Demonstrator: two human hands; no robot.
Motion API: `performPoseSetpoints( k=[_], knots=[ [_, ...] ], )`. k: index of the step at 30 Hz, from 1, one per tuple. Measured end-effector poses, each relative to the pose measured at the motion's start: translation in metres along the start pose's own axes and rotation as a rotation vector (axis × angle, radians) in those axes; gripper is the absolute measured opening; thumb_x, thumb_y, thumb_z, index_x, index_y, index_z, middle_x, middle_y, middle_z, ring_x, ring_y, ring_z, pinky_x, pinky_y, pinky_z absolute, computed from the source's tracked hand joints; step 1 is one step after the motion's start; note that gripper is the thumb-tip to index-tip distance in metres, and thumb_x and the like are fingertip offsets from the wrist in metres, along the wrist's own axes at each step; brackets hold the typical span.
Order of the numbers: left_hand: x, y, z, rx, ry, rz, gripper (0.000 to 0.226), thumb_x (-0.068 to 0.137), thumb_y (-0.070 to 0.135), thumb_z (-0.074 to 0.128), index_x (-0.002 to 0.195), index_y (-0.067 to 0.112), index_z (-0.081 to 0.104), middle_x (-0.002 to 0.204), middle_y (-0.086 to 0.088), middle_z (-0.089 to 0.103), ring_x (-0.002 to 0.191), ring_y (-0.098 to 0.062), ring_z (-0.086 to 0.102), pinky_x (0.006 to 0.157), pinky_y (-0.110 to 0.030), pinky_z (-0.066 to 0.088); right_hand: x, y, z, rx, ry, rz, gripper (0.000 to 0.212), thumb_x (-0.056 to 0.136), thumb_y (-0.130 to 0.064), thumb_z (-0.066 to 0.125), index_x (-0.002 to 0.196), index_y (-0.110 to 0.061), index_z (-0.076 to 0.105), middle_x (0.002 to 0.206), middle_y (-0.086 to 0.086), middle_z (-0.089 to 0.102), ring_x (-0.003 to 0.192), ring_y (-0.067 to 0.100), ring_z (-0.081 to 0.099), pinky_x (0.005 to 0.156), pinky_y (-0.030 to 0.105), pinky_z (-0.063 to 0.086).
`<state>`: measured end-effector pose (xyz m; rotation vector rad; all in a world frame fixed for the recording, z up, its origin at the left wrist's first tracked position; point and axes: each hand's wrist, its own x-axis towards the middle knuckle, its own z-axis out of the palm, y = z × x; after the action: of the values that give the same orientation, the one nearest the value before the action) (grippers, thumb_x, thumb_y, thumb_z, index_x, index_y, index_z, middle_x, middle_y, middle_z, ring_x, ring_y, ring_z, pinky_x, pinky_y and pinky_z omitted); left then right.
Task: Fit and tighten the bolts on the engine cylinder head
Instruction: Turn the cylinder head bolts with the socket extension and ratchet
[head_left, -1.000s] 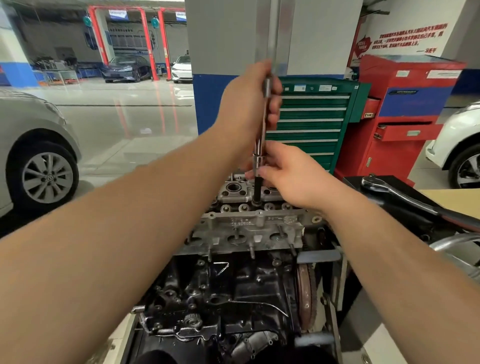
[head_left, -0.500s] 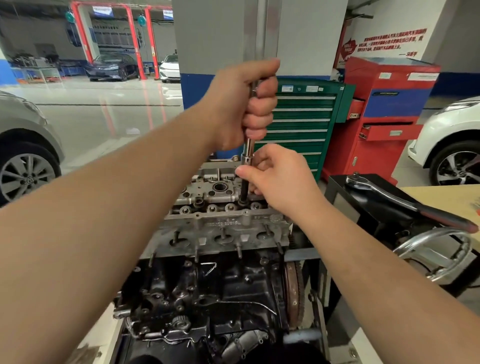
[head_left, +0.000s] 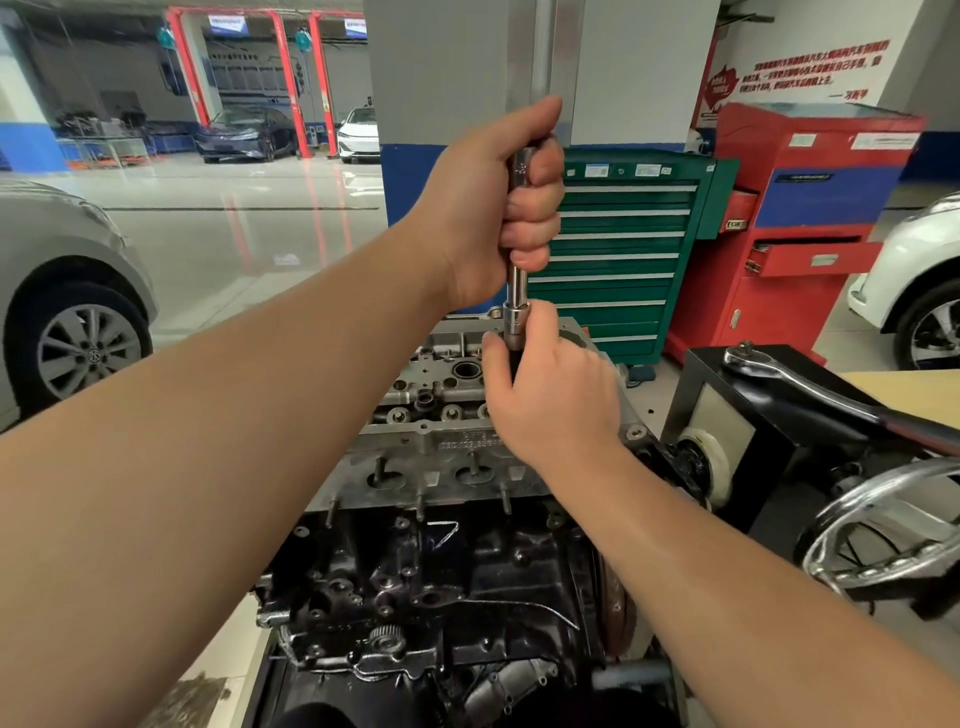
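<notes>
Left hand (head_left: 488, 208): fist wrapped around upper part of the extension bar (head_left: 517, 283), thumb on top, knuckles toward the green cabinet.
Right hand (head_left: 553, 400): fingers curled round the lower end of the bar, pinching at the socket joint (head_left: 515, 319); palm over the far right part of the head.
Extension bar: chrome, standing upright, lower tip hidden behind right hand; contact with a bolt not visible.
Cylinder head (head_left: 441, 410): bare grey aluminium, on top of the engine block (head_left: 431, 582), centre of view; valve-side recesses and a round bore open on top.
Studs (head_left: 420, 506): short ones sticking out along the near face of the head.
Bolts: none clearly made out; the one under the tool covered by the right hand.
Engine block: dark, oily, below the head, small toothed gear (head_left: 387, 636) low on the near side.
Ratchet wrench (head_left: 810, 387): lying on black stand (head_left: 727, 410) to the right, head end toward the engine, well apart from both hands.
Handwheel (head_left: 883, 530): chrome, right edge, below the wrench.
Green tool cabinet (head_left: 623, 260): behind the hands, drawers shut.
Red tool cabinet (head_left: 810, 228): right of the green one, one drawer partly out.
Grey car (head_left: 67, 291): left edge, front wheel showing.
White car (head_left: 914, 291): right edge.
</notes>
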<state>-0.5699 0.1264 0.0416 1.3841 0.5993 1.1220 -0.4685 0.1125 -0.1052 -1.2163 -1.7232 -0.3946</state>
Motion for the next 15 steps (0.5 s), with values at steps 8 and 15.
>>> performPoseSetpoints(
  k=[8,15],
  knots=[
    [-0.05,-0.013,-0.033,0.631,0.535,0.203,0.048,0.097,0.07,0.045,0.114,0.032,0.066,0.105,0.014,0.073,0.097,-0.006,0.069,0.088,-0.033,0.057,0.003,-0.001,0.001,-0.102,-0.07,0.081,0.026,0.103,-0.048,0.041,0.096,-0.029,0.025,0.051,-0.015,0.037,0.042,0.005,0.031,0.048,0.024,0.011],
    [-0.194,-0.045,-0.178,1.282,1.056,-0.284,0.058,0.098,0.059,0.048,0.135,0.017,0.063,0.136,-0.011,0.065,0.122,-0.035,0.059,0.102,-0.053,0.047,-0.001,-0.002,0.0,-0.081,-0.067,0.082,0.025,0.105,-0.049,0.04,0.096,-0.028,0.029,0.05,-0.015,0.04,0.04,0.006,0.036,0.046,0.022,0.018]
  ],
)
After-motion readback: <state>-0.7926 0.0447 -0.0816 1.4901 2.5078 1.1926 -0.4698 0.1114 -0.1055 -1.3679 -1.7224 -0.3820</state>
